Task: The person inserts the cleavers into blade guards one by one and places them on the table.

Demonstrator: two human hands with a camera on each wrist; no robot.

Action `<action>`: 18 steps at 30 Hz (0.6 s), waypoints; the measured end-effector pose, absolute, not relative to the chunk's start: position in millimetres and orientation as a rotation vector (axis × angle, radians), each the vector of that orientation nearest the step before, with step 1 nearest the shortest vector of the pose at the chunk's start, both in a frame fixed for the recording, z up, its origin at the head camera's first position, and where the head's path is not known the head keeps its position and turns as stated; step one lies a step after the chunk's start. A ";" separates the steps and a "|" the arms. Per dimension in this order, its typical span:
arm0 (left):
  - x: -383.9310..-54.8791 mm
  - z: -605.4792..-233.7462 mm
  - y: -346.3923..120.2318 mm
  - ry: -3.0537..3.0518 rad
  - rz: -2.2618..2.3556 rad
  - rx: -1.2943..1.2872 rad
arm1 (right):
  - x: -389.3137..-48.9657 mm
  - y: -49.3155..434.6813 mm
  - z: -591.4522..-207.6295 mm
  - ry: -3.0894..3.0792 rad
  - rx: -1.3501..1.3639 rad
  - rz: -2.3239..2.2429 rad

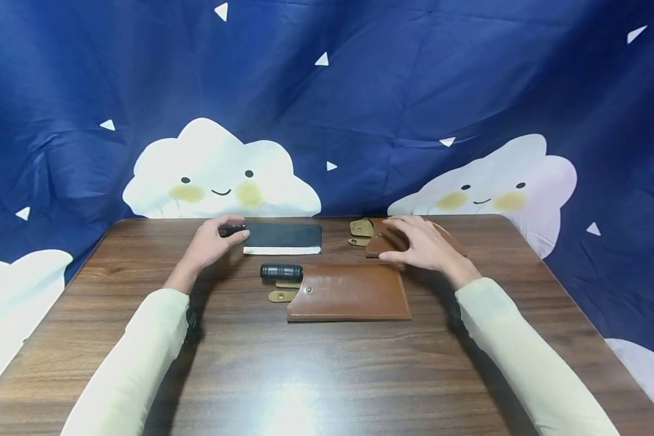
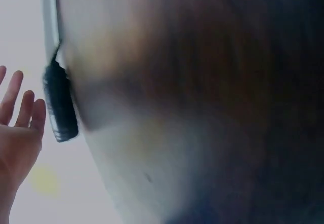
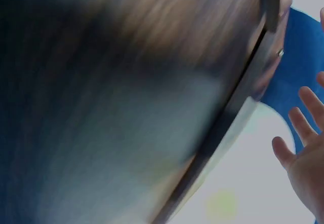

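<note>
My left hand [image 1: 207,242] is beside the ridged black handle [image 1: 231,230] of a cleaver with a broad, dark rectangular blade [image 1: 282,235], thumb and fingers to either side of it in the head view; the left wrist view shows the fingers straight and loosely spread, and I cannot tell whether any of them touches the handle. The cleaver lies at the far edge of a brown wood-grain table [image 1: 332,369], its pale strip of edge toward me and its handle pointing left. My right hand [image 1: 422,242] is wide, fingers spread, over a brown leather sheath [image 1: 378,243] at the far right, partly covering it; two tan straps [image 1: 362,227] stick out at that sheath's left end. Nearer to me, between my forearms, lies a larger, stitched brown leather cover [image 1: 354,293], a thick black grip [image 1: 281,272] and tan tabs [image 1: 282,296] showing at its left end. Pale sleeves [image 1: 133,360] cover my arms, and behind the table hangs a blue cloth [image 1: 370,85] printed with smiling white clouds [image 1: 218,157] and small white triangles.
</note>
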State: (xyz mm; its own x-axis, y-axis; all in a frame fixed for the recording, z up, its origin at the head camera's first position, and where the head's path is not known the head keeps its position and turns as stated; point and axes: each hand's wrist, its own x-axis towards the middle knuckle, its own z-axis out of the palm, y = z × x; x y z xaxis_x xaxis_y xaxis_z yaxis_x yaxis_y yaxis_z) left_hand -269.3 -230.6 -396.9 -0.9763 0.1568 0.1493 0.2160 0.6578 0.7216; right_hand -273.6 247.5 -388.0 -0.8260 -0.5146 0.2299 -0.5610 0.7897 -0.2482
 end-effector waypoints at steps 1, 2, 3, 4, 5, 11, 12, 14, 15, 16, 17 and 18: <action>-270.6 -398.2 -232.3 -2.787 -1.233 -0.298 | -275.4 249.9 -388.3 -2.848 0.841 0.467; -272.3 -399.4 -234.0 -2.779 -1.233 -0.282 | -277.5 252.2 -388.7 -2.870 0.822 0.472; -274.0 -400.3 -235.2 -2.772 -1.230 -0.267 | -279.4 254.3 -389.1 -2.892 0.798 0.480; -275.2 -400.7 -236.8 -2.765 -1.226 -0.253 | -281.3 255.7 -389.8 -2.911 0.781 0.488; -276.7 -401.2 -238.3 -2.759 -1.215 -0.242 | -283.4 257.1 -390.8 -2.928 0.765 0.494; -286.5 -403.8 -246.0 -2.720 -1.123 -0.268 | -295.4 262.6 -393.9 -2.912 0.737 0.482; -288.1 -404.6 -247.4 -2.716 -1.113 -0.266 | -297.6 263.3 -394.2 -2.911 0.744 0.473; -291.6 -406.8 -250.6 -2.717 -1.091 -0.254 | -301.9 264.5 -395.4 -2.925 0.740 0.457; -292.8 -407.7 -252.1 -2.725 -1.083 -0.244 | -303.9 265.5 -396.0 -2.938 0.739 0.450; -294.2 -408.6 -253.3 -2.736 -1.085 -0.234 | -305.8 266.6 -396.7 -2.950 0.734 0.443; -295.7 -409.5 -254.3 -2.742 -1.098 -0.229 | -307.7 268.0 -397.4 -2.962 0.731 0.436; -297.1 -410.6 -255.7 -2.751 -1.111 -0.223 | -309.5 269.6 -398.5 -2.976 0.721 0.425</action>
